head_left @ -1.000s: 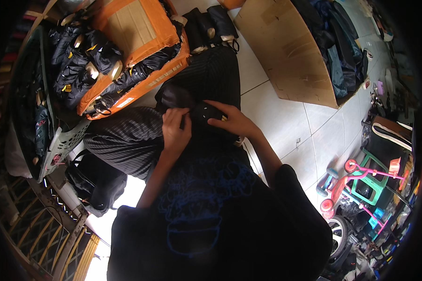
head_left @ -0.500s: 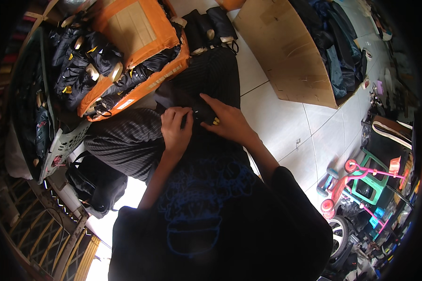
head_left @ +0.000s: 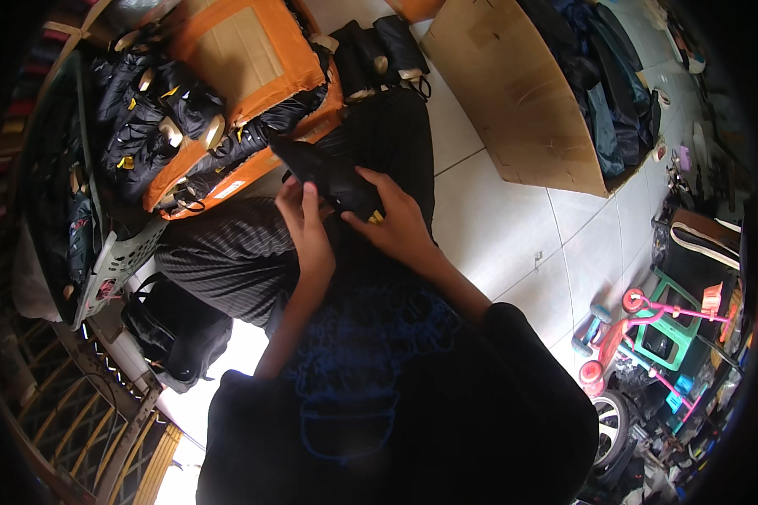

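Above my lap I hold a dark black fabric item [head_left: 338, 178] with a pointed end toward the upper left and a small yellow tag at its lower right. Its exact kind is hard to make out. My left hand [head_left: 308, 231] grips its left side, thumb up and fingers curled partly behind it. On the other side my right hand [head_left: 403, 220] clasps the item, with thumb and forefinger spread along it near the yellow tag. Just beyond lie black bundles [head_left: 130, 118] with pale wooden-looking ends and yellow tags, resembling folded umbrellas.
An orange-taped cardboard box [head_left: 257, 63] holds more black bundles. Several bundles [head_left: 379, 55] lie past my knee. At right stands a cardboard box [head_left: 514, 93] of dark fabric. A grey basket [head_left: 114, 261], a black bag [head_left: 177, 332] and a pink tricycle [head_left: 627, 328] are around me.
The black item has been raised and tilted, so more of it shows. My left hand has turned, its thumb now upright, and my right hand has shifted slightly left.
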A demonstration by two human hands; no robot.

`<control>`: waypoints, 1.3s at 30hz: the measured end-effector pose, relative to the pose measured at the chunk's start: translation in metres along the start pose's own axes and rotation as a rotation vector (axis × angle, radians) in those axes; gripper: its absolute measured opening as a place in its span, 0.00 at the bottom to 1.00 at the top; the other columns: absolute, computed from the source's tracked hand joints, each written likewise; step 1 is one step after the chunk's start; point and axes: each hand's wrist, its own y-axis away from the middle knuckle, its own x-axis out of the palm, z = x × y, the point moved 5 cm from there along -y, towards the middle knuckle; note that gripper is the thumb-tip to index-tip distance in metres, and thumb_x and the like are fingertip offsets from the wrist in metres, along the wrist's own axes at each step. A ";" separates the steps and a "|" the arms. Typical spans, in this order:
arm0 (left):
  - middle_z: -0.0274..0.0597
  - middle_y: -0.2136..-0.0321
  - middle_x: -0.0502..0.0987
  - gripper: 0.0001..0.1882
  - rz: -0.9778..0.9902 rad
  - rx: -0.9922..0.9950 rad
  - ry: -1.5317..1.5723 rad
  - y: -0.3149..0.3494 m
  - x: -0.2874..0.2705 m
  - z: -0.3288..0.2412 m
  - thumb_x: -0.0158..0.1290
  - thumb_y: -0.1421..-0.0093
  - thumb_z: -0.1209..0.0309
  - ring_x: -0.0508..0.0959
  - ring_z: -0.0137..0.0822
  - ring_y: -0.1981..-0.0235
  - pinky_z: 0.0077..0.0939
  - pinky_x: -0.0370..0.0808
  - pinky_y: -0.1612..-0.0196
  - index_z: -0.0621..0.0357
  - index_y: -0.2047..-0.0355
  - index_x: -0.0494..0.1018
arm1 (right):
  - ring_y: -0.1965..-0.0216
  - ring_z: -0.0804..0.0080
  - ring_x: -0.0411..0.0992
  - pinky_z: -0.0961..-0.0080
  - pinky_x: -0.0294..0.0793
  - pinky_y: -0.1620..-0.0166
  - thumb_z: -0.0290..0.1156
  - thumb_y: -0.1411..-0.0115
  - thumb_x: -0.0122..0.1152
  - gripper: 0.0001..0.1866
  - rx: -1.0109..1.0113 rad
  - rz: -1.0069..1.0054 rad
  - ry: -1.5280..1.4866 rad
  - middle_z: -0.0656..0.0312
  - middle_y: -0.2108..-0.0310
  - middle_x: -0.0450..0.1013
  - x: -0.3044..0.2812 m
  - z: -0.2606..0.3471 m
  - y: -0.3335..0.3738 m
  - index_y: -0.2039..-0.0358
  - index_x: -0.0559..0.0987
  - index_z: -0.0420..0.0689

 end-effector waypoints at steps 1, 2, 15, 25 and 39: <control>0.39 0.57 0.74 0.22 0.080 -0.075 0.056 -0.004 0.006 0.001 0.49 0.31 0.54 0.72 0.32 0.55 0.29 0.70 0.51 0.62 0.49 0.70 | 0.52 0.51 0.76 0.65 0.75 0.50 0.31 0.49 0.74 0.35 0.038 -0.012 -0.007 0.49 0.51 0.73 0.004 0.003 0.000 0.42 0.68 0.40; 0.40 0.57 0.74 0.23 0.161 -0.149 0.112 -0.009 0.012 0.002 0.49 0.31 0.54 0.73 0.32 0.55 0.28 0.70 0.51 0.62 0.49 0.70 | 0.51 0.52 0.75 0.65 0.75 0.49 0.30 0.49 0.74 0.35 0.075 -0.024 -0.014 0.47 0.51 0.73 0.007 0.007 0.001 0.43 0.67 0.39; 0.43 0.60 0.77 0.16 0.281 0.551 -0.417 -0.003 -0.004 -0.022 0.55 0.40 0.78 0.77 0.33 0.61 0.26 0.74 0.56 0.64 0.51 0.73 | 0.53 0.67 0.73 0.71 0.72 0.51 0.34 0.45 0.71 0.29 0.484 -0.078 -0.563 0.50 0.57 0.73 0.028 -0.021 0.031 0.49 0.66 0.36; 0.43 0.64 0.77 0.16 0.301 0.485 -0.532 -0.020 0.007 -0.042 0.63 0.49 0.76 0.78 0.37 0.66 0.28 0.75 0.62 0.60 0.59 0.77 | 0.60 0.59 0.78 0.67 0.74 0.56 0.34 0.47 0.72 0.28 0.291 -0.018 -0.343 0.50 0.64 0.76 0.015 -0.015 0.019 0.52 0.66 0.38; 0.49 0.67 0.81 0.13 0.373 0.730 -0.771 -0.029 0.025 -0.059 0.60 0.47 0.78 0.82 0.45 0.65 0.36 0.77 0.59 0.63 0.60 0.77 | 0.64 0.55 0.78 0.64 0.75 0.60 0.32 0.49 0.73 0.29 0.125 -0.041 0.002 0.46 0.66 0.75 0.006 0.001 0.007 0.53 0.67 0.38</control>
